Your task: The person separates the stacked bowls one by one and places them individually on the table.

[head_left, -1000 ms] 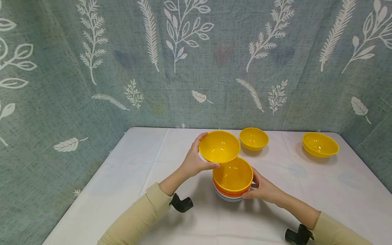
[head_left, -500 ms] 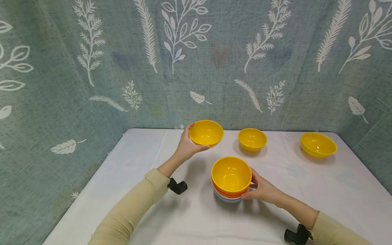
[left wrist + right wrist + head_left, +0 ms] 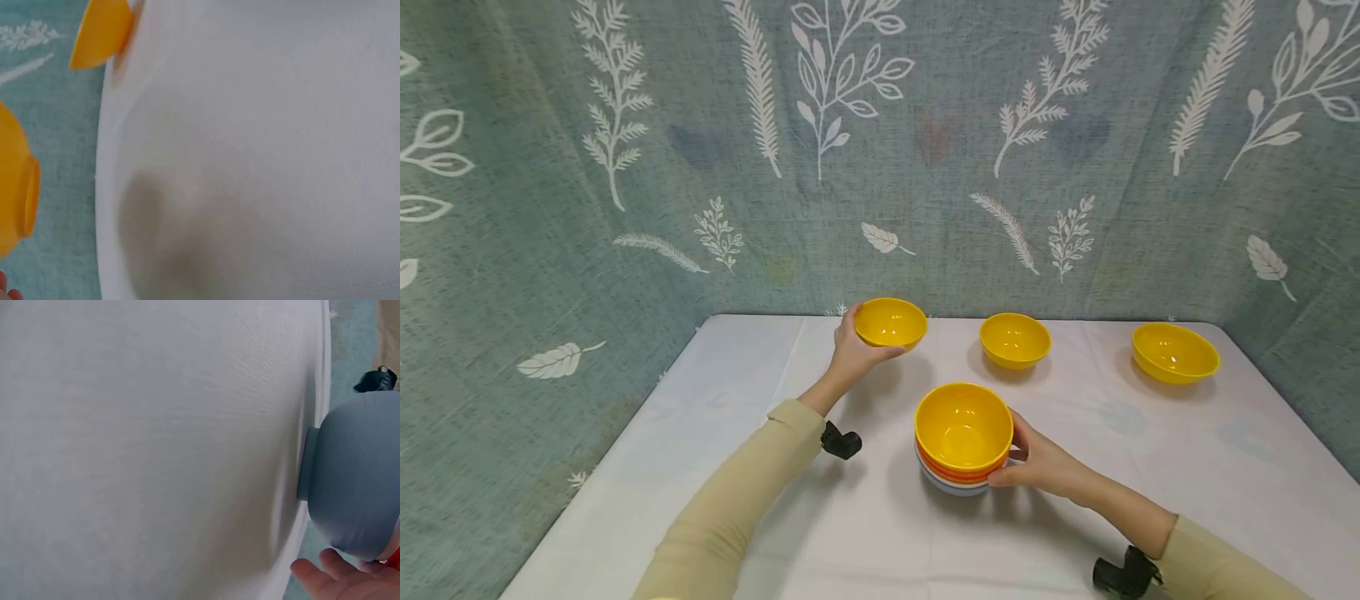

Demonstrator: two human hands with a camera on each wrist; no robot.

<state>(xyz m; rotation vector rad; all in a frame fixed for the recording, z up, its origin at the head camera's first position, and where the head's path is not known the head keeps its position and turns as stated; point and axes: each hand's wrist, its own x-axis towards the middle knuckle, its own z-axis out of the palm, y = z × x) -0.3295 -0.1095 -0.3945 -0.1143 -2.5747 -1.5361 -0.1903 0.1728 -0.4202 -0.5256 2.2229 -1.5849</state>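
Note:
My left hand (image 3: 856, 354) grips a yellow bowl (image 3: 891, 323) by its left side, thumb at the front. In the left wrist view that bowl (image 3: 12, 181) shows its foot ring away from the cloth, with fingertips (image 3: 6, 289) below it. Nearer to me, a stack of bowls (image 3: 964, 433) stands at the middle: yellow on top, then orange, white and grey-blue at the bottom. My right hand (image 3: 1041, 457) holds the stack's right side, thumb in front and fingers behind. The right wrist view shows the grey-blue bowl (image 3: 356, 475) over the fingers (image 3: 337, 565).
Two more yellow bowls stand upright near the back edge: a middle bowl (image 3: 1015, 340) and a right bowl (image 3: 1176, 353). A white cloth (image 3: 700, 467) covers the table. Behind it hangs a grey-green leaf-patterned curtain (image 3: 940, 217).
My left hand has carried the yellow bowl from over the stack to the back left, and lately lower towards the cloth. The right hand stays at the stack.

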